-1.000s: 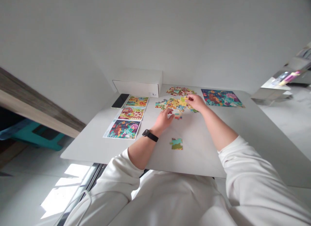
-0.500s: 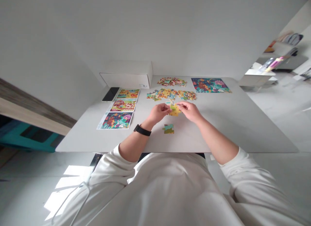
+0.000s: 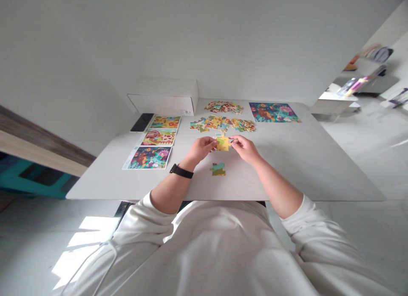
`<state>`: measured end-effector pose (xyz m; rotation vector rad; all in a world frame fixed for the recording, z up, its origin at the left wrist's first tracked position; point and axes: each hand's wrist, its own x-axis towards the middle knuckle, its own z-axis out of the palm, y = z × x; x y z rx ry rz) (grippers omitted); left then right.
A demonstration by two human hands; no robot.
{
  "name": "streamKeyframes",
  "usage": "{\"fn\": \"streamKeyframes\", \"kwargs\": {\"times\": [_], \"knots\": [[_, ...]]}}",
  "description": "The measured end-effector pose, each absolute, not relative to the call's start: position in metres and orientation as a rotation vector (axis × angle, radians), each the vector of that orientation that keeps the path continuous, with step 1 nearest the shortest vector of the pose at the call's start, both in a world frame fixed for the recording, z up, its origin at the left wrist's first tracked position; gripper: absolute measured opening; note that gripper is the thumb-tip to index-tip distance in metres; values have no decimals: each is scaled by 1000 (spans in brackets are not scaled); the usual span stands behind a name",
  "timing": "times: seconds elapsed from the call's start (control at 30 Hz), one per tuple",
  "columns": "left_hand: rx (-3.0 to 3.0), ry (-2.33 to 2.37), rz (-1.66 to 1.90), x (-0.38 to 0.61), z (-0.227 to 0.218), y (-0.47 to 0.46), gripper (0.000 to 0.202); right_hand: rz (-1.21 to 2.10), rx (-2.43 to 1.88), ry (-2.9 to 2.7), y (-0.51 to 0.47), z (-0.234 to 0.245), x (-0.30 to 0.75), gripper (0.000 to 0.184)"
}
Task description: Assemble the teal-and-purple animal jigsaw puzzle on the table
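My left hand and my right hand meet over the middle of the white table. Both pinch yellow puzzle pieces held just above the tabletop, one hand on each side. A black watch sits on my left wrist. A small joined teal and green piece lies on the table just in front of my hands. Beyond them lies a spread of loose puzzle pieces, with a second small heap farther back.
A finished colourful puzzle lies at the back right. Three picture cards lie in a column on the left, next to a black phone. A white box stands against the wall. A teal seat is at the far left.
My right hand drew back from the loose pieces with a yellow piece. Both hands came together nearer to me and now hold the pieces between them. The camera view shifted slightly.
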<state>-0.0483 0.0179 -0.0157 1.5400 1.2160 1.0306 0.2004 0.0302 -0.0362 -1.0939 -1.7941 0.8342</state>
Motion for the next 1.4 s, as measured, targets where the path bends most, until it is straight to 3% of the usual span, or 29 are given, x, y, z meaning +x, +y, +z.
{"fn": "streamKeyframes", "kwargs": {"times": [0.2, 0.67, 0.83, 1.0, 1.17, 1.4], "knots": [[1579, 1213, 995, -48, -18, 18, 48, 797, -1098, -1831, 31, -37, 203, 35], [1582, 1175, 994, -46, -20, 18, 38, 142, -908, -2265, 17, -18, 208, 37], [1703, 1122, 976, -47, -4, 6, 37, 154, -923, -2281, 14, 3, 221, 40], [2266, 1174, 781, -60, 1, -31, 31, 243, -940, -2317, 3, 15, 245, 38], [2566, 1102, 530, -69, -16, -58, 42, 328, -985, -2422, -20, -2, 263, 37], [2559, 1114, 566, -71, -28, -57, 33, 329, -899, -2462, -38, -35, 254, 31]]}}
